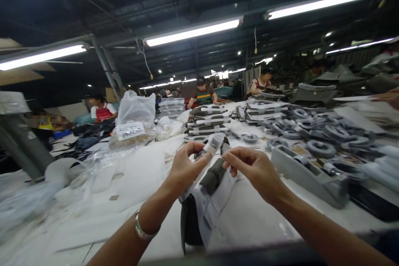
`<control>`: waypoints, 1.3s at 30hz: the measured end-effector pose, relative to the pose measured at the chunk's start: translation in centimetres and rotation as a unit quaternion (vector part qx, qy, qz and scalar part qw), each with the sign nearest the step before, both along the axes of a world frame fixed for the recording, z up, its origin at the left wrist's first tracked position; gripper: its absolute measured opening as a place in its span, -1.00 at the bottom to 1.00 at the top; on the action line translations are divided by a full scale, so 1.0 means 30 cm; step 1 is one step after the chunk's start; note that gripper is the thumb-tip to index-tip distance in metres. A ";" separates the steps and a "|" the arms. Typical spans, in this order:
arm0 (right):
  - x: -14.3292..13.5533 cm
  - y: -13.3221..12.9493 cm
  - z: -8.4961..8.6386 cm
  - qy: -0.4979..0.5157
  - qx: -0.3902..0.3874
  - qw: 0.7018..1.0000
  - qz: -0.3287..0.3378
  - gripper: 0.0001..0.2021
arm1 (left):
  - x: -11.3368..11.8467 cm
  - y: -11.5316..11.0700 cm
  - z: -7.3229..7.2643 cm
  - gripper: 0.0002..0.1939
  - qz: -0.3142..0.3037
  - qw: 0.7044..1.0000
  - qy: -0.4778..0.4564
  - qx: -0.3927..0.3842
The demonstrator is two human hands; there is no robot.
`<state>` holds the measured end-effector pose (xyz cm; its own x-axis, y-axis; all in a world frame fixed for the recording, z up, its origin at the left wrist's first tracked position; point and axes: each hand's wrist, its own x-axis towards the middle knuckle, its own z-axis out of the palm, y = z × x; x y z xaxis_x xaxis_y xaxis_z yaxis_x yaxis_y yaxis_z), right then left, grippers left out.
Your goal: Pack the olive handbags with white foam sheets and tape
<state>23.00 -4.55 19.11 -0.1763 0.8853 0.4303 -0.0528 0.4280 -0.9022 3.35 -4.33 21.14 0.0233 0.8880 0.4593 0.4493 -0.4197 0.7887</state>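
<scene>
A dark olive bag (190,222), partly covered in white wrapping sheet (218,205), lies in front of me, reaching over the table's near edge. Across its upper part runs an olive flap or strap piece (215,174). My left hand (187,166) curls its thumb and fingers around the bag's left side, by a white-wrapped part (213,143). On the other side, my right hand (251,168) pinches with thumb and forefinger close to the top of the olive piece. What lies between those fingertips is too small to make out.
Beyond my hands stand stacks of olive bag pieces (208,120). Many grey wrapped coils (321,149) lie to the right, beside a grey tape dispenser (308,174). A labelled plastic bag (132,124) and white sheets (140,178) are on the left. Several people sit farther back.
</scene>
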 end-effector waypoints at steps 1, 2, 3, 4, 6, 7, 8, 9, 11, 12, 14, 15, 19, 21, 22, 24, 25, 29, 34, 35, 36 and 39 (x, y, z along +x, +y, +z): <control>-0.023 0.013 0.003 -0.006 0.001 1.000 -0.002 -0.64 | 0.003 -0.003 0.001 -0.78 0.001 1.000 0.006 0.011; -0.041 0.025 0.003 -0.013 0.000 1.000 -0.006 -0.64 | 0.005 -0.006 0.002 -0.78 0.001 1.000 0.012 0.022; -0.055 0.034 0.002 -0.020 -0.001 1.000 -0.011 -0.63 | 0.007 -0.007 0.003 -0.79 0.003 0.999 0.017 0.034; -0.066 0.042 0.000 -0.027 -0.003 1.000 -0.016 -0.63 | 0.009 -0.009 0.002 -0.80 0.007 0.999 0.021 0.047; -0.082 0.054 -0.006 -0.035 -0.010 0.999 -0.024 -0.61 | 0.011 -0.010 0.002 -0.81 0.016 0.997 0.024 0.065; -0.088 0.058 -0.009 -0.036 -0.016 0.999 -0.025 -0.60 | 0.011 -0.011 0.002 -0.81 0.019 0.997 0.023 0.068; -0.092 0.062 -0.010 -0.036 -0.022 0.999 -0.025 -0.59 | 0.011 -0.011 0.002 -0.82 0.020 0.997 0.020 0.067; -0.094 0.067 -0.011 -0.036 -0.030 0.999 -0.023 -0.58 | 0.010 -0.012 0.003 -0.82 0.019 0.998 0.016 0.064; -0.094 0.075 -0.011 -0.039 -0.046 0.998 -0.011 -0.56 | 0.007 -0.013 0.005 -0.82 0.021 0.998 0.013 0.055; -0.092 0.078 -0.009 -0.046 -0.052 0.998 -0.003 -0.56 | 0.005 -0.014 0.006 -0.82 0.024 0.998 0.013 0.051; -0.084 0.082 -0.004 -0.072 -0.054 0.996 0.007 -0.57 | 0.000 -0.015 0.006 -0.82 0.029 0.998 0.018 0.043; -0.080 0.083 -0.002 -0.086 -0.054 0.995 0.007 -0.58 | -0.002 -0.016 0.005 -0.81 0.031 0.998 0.021 0.040; -0.072 0.082 0.001 -0.117 -0.044 0.992 -0.014 -0.63 | -0.007 -0.015 -0.001 -0.80 0.030 0.998 0.031 0.034; -0.074 0.085 -0.002 -0.117 -0.038 0.992 -0.015 -0.63 | -0.008 -0.013 -0.003 -0.80 0.026 0.999 0.029 0.027; -0.076 0.087 -0.004 -0.114 -0.037 0.993 -0.015 -0.63 | -0.009 -0.012 -0.003 -0.80 0.022 0.999 0.027 0.022; -0.080 0.093 -0.010 -0.110 -0.034 0.993 -0.014 -0.64 | -0.013 -0.011 -0.004 -0.79 0.016 1.000 0.021 0.012; -0.081 0.095 -0.014 -0.110 -0.028 0.993 -0.012 -0.64 | -0.015 -0.012 -0.004 -0.78 0.015 1.000 0.018 0.007; -0.082 0.092 -0.030 -0.114 0.016 0.993 0.008 -0.69 | -0.025 -0.012 -0.007 -0.75 0.008 1.000 0.005 -0.004; -0.083 0.066 -0.037 -0.146 0.068 0.987 -0.019 -0.71 | -0.020 -0.012 -0.006 -0.78 0.012 1.000 0.009 0.004; -0.084 0.062 -0.036 -0.155 0.074 0.984 -0.035 -0.71 | -0.018 -0.012 -0.006 -0.78 0.014 1.000 0.015 0.009; -0.084 0.059 -0.036 -0.161 0.076 0.983 -0.046 -0.71 | -0.015 -0.012 -0.005 -0.79 0.018 1.000 0.020 0.016; -0.084 0.064 -0.042 -0.158 0.067 0.984 -0.049 -0.75 | -0.008 -0.015 -0.002 -0.81 0.023 0.999 0.034 0.027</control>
<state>20.48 -2.64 17.85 -0.2356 0.8444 0.4811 0.2691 0.5324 -0.8026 3.11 -4.77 21.08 0.0163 0.8624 0.5060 0.5204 -0.4395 0.7322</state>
